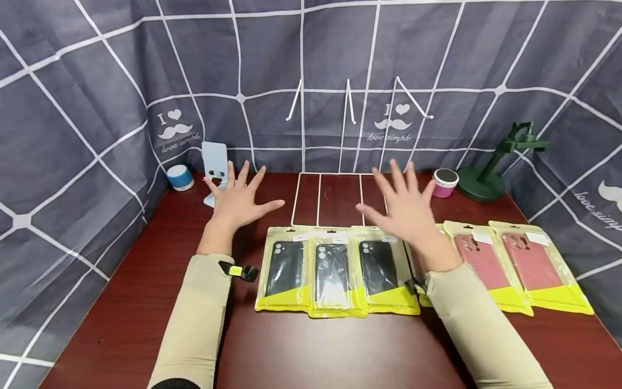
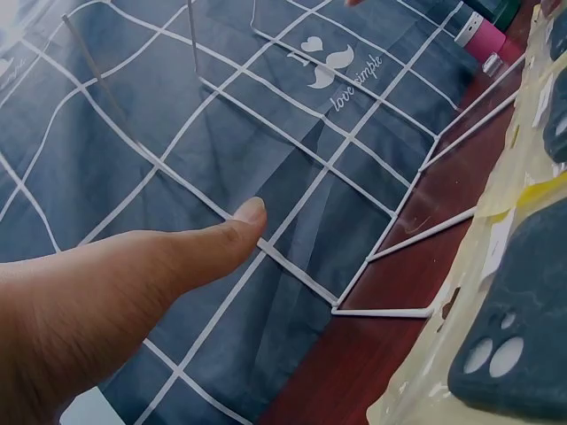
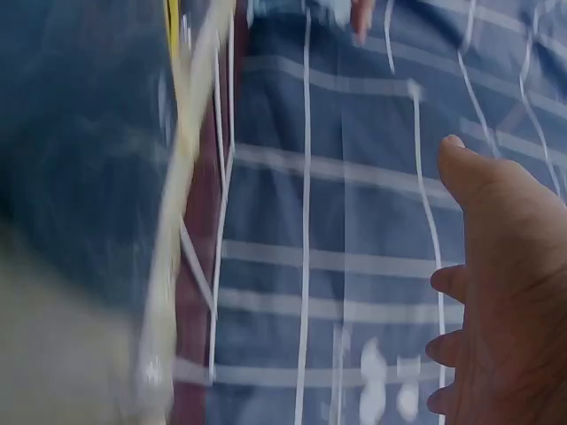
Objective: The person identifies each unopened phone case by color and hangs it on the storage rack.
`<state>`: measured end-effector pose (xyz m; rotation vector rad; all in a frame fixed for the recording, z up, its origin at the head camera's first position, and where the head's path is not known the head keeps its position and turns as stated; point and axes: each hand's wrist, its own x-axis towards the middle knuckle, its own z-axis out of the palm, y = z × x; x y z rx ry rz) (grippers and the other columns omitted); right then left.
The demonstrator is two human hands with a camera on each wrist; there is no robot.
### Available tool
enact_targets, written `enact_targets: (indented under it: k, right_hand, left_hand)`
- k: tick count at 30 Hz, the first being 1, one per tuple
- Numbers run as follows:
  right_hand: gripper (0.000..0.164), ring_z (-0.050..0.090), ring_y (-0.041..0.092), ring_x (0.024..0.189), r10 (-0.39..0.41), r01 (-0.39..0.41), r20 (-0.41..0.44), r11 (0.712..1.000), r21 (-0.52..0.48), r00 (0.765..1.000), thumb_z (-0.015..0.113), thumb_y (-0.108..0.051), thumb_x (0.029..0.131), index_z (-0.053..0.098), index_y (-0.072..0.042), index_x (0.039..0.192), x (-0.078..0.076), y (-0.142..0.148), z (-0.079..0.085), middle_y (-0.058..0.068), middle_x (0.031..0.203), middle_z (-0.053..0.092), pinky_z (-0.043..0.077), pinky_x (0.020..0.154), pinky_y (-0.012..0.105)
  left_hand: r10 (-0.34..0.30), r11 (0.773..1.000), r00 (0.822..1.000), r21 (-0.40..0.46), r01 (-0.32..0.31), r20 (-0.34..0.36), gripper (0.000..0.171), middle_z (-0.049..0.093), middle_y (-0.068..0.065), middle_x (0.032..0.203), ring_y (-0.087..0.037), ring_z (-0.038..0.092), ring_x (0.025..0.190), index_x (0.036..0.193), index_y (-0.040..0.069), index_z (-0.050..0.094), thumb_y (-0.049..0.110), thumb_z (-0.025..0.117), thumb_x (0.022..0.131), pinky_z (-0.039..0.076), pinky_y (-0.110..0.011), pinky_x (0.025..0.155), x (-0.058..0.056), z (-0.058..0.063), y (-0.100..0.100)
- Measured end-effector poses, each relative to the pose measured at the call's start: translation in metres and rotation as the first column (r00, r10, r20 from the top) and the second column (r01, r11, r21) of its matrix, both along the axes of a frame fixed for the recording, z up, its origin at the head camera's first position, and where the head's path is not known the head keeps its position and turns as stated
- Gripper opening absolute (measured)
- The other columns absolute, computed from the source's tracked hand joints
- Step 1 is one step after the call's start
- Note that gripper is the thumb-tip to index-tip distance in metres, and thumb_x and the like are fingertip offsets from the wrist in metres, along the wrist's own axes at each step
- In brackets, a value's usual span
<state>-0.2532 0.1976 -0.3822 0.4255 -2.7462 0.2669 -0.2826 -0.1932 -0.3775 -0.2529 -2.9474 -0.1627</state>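
Observation:
My left hand (image 1: pixel 236 202) is spread with fingers apart, in front of a light blue phone stand (image 1: pixel 215 162), holding nothing. Above the packaged cases my right hand (image 1: pixel 405 208) also has its fingers spread and nothing in its grasp. Below and between the hands lie three dark phone cases (image 1: pixel 285 267) in clear bags with yellow lower corners. Pink phone cases (image 1: pixel 532 262) in like bags lie to the right, some partly hidden by the right arm. In the left wrist view the thumb (image 2: pixel 213 252) sticks out, touching nothing.
A white wire rack (image 1: pixel 319 200) with three upward prongs stands behind the bags. A blue-and-white round speaker (image 1: pixel 180 177) is at the back left. At the back right are a pink-and-white speaker (image 1: pixel 444 182) and a dark green stand (image 1: pixel 481 183). Grid-patterned cloth (image 1: pixel 272 54) hangs around the table.

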Motion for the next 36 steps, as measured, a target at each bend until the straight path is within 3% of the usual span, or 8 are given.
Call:
enact_targets:
  k: [6,13,17,20,23,26,31,36]
  right_hand:
    - [0.095,-0.011,0.037,0.153,0.129,-0.128,-0.027,0.991,0.037,0.991,0.04,-0.087,0.084,0.023,-0.034,0.161,0.009,-0.05,-0.002,0.009,0.169,0.008,-0.009,0.103,0.083]
    - [0.095,-0.004,0.038,0.153,0.128,-0.128,-0.014,0.991,0.039,0.992,0.039,-0.087,0.084,0.025,-0.033,0.161,0.0,-0.073,0.009,0.008,0.169,0.009,0.001,0.106,0.082]
    - [0.075,0.033,0.04,0.145,0.243,-0.244,0.111,0.97,-0.007,0.964,0.05,-0.069,0.094,0.051,-0.019,0.149,-0.006,-0.095,0.008,0.012,0.157,0.04,0.027,0.11,0.071]
    - [0.051,0.06,0.031,0.119,0.396,-0.388,0.24,0.918,-0.082,0.886,0.062,-0.048,0.097,0.067,-0.008,0.127,-0.008,-0.121,-0.001,0.01,0.129,0.065,0.049,0.1,0.052]
    - [0.043,0.065,0.025,0.103,0.469,-0.463,0.335,0.88,-0.103,0.817,0.07,-0.04,0.093,0.07,-0.005,0.117,-0.009,-0.142,-0.018,0.007,0.11,0.07,0.054,0.092,0.04]
    - [0.047,0.062,0.024,0.099,0.441,-0.449,0.366,0.891,-0.067,0.819,0.073,-0.043,0.09,0.07,-0.006,0.117,-0.008,-0.151,-0.036,0.006,0.105,0.065,0.054,0.087,0.038]
    - [0.058,0.058,0.026,0.1,0.387,-0.369,0.391,0.921,-0.125,0.835,0.077,-0.05,0.085,0.068,-0.009,0.124,-0.011,-0.154,-0.049,0.006,0.106,0.061,0.052,0.086,0.04]
    - [0.06,0.056,0.026,0.103,0.409,-0.371,0.432,0.912,-0.173,0.804,0.08,-0.056,0.079,0.07,-0.012,0.117,-0.013,-0.159,-0.05,0.003,0.105,0.061,0.05,0.089,0.04]
  left_hand:
    - [-0.001,1.0,1.0,0.0,0.001,-0.007,0.107,0.004,-0.011,0.169,-0.036,-0.026,0.148,0.163,0.034,0.017,0.094,0.038,0.077,-0.028,-0.075,0.098,-0.001,-0.002,0.002]
    - [0.03,0.999,1.0,-0.011,-0.03,0.008,0.107,0.001,-0.01,0.169,-0.036,-0.028,0.147,0.162,0.038,0.011,0.095,0.034,0.076,-0.024,-0.077,0.1,-0.001,-0.001,0.003]
    - [-0.04,0.997,0.996,0.064,0.035,0.078,0.097,0.018,-0.01,0.167,-0.038,0.0,0.153,0.162,0.03,0.024,0.085,0.042,0.084,-0.002,-0.077,0.111,-0.007,-0.008,0.003]
    - [-0.179,0.967,0.973,0.209,0.146,0.148,0.077,0.039,-0.009,0.159,-0.034,0.028,0.149,0.156,0.021,0.042,0.067,0.051,0.094,0.023,-0.064,0.116,-0.014,-0.026,0.008]
    - [-0.309,0.914,0.93,0.332,0.233,0.198,0.058,0.047,-0.008,0.153,-0.029,0.038,0.145,0.15,0.016,0.051,0.048,0.054,0.101,0.033,-0.05,0.116,-0.021,-0.049,0.015]
    - [-0.367,0.875,0.901,0.415,0.25,0.231,0.049,0.045,-0.007,0.155,-0.026,0.031,0.148,0.148,0.016,0.053,0.038,0.052,0.105,0.028,-0.048,0.119,-0.025,-0.068,0.021]
    - [-0.366,0.844,0.909,0.482,0.235,0.2,0.044,0.045,-0.003,0.155,-0.022,0.029,0.149,0.147,0.016,0.055,0.032,0.053,0.105,0.028,-0.048,0.119,-0.028,-0.079,0.023]
    - [-0.354,0.842,0.913,0.495,0.215,0.205,0.045,0.045,-0.002,0.155,-0.02,0.029,0.149,0.147,0.017,0.054,0.034,0.053,0.105,0.023,-0.049,0.121,-0.03,-0.081,0.017]
